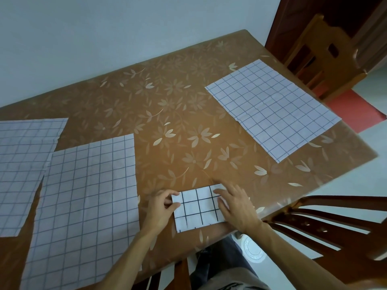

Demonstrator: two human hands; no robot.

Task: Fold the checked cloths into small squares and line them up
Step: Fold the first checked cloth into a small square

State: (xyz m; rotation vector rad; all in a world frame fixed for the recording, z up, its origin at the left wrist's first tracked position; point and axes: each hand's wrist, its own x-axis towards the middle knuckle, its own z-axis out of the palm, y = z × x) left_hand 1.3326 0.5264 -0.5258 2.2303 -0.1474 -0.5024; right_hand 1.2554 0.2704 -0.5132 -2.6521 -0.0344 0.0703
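The small folded cloth (198, 208) lies at the near edge of the brown flowery table (167, 101). The left hand (162, 204) pinches its left edge. The right hand (234, 206) lies flat on its right side, fingers straight. Just left, a big open cloth (88, 206) lies flat, touching another open cloth (23, 164). Far right lies a third open cloth (272, 109)

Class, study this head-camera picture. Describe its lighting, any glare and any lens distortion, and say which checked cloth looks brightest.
Head view: the light is soft and even, with only faint shadows. The table covering shows a mild sheen near its right front edge. The wide-angle lens bows the table edges and the near chair. The folded cloth looks brightest, and the large flat cloth at left looks greyer.
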